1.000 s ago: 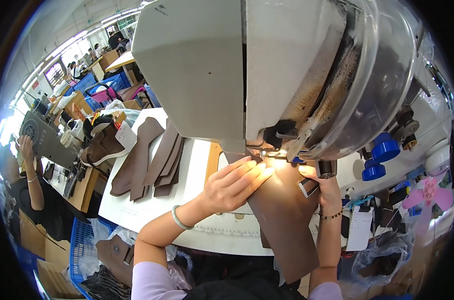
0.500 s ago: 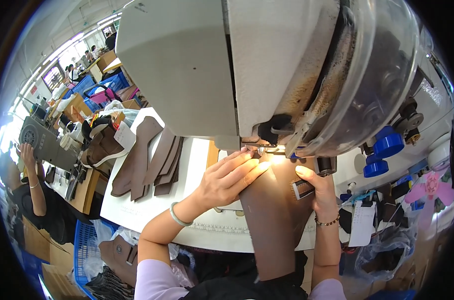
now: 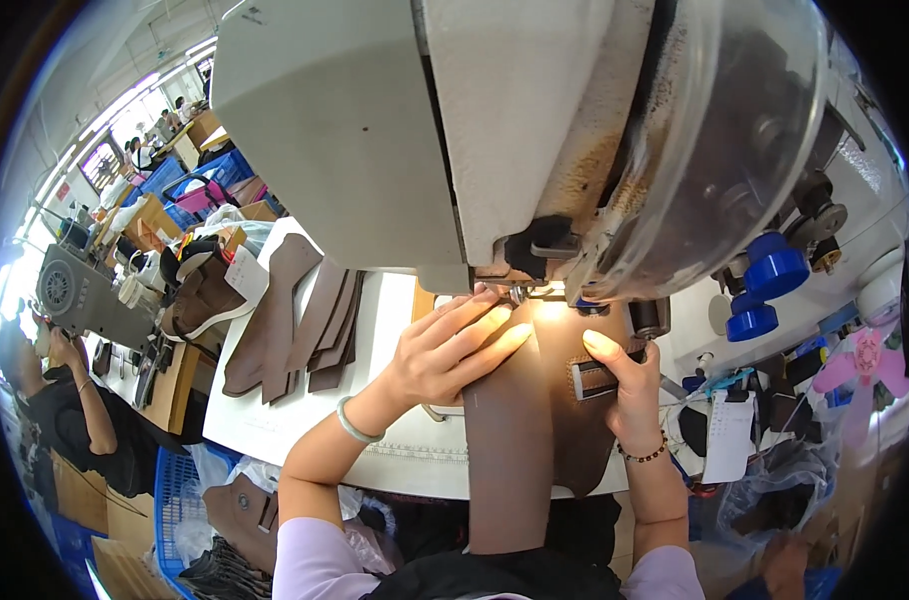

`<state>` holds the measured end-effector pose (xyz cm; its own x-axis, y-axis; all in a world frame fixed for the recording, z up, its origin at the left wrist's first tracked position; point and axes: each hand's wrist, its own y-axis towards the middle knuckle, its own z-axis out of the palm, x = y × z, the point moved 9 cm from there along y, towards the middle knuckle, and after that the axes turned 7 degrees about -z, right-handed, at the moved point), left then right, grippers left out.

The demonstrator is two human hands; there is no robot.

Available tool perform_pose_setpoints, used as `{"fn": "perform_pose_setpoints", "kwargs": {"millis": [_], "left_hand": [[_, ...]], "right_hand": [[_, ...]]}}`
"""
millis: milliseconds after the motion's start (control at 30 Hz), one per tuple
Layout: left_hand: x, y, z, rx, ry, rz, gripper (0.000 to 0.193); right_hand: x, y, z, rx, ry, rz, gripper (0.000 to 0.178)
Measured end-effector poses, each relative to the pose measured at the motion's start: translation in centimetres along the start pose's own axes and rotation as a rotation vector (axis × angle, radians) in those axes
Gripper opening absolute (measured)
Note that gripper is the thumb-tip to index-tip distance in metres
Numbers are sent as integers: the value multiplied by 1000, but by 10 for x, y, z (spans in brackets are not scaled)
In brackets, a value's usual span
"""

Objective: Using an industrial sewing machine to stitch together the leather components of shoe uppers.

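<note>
A brown leather piece (image 3: 510, 450) lies under the head of a sewing machine (image 3: 345, 140), and its long strip hangs over the table's front edge. My left hand (image 3: 453, 345) rests on the leather's left side, its fingers stretched out flat close to the lit needle area; the thumb is hidden. On the right, my right hand (image 3: 630, 390) grips the leather's edge, thumb on top and the other fingers mostly out of sight. Next to that thumb is a stitched dark patch with a pale metal-looking edge (image 3: 593, 378).
Several brown leather pieces (image 3: 285, 330) lie on the white table (image 3: 395, 465) to the left, beside a brown boot (image 3: 205, 295). A blue basket (image 3: 175, 510) stands below. A pink fan (image 3: 865, 365) is at right. Another person (image 3: 75, 410) sits at far left.
The leather has turned slightly, its hanging strip swinging left to point more straight toward me. My right hand has moved a little left and down with it; the left hand stays near the needle.
</note>
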<state>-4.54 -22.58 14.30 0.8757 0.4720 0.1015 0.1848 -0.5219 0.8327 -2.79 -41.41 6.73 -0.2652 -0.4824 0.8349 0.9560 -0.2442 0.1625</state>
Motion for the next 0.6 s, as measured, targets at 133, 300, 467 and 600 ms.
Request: {"fn": "perform_pose_setpoints", "kwargs": {"millis": [133,300,467,600], "left_hand": [[5,0,-2,-9,-40,13,36],[8,-3,-1,-17,-75,3,36],[-3,-7,-6,-23,-39,127,37],[-19,-7,-10,-31,29,205,31]], "right_hand": [[-3,-4,3,23,-30,11,24],[-7,-5,2,56,-36,55,35],[-6,4,1,224,-150,134,55],[-17,0,8,452,-61,323,57]]}}
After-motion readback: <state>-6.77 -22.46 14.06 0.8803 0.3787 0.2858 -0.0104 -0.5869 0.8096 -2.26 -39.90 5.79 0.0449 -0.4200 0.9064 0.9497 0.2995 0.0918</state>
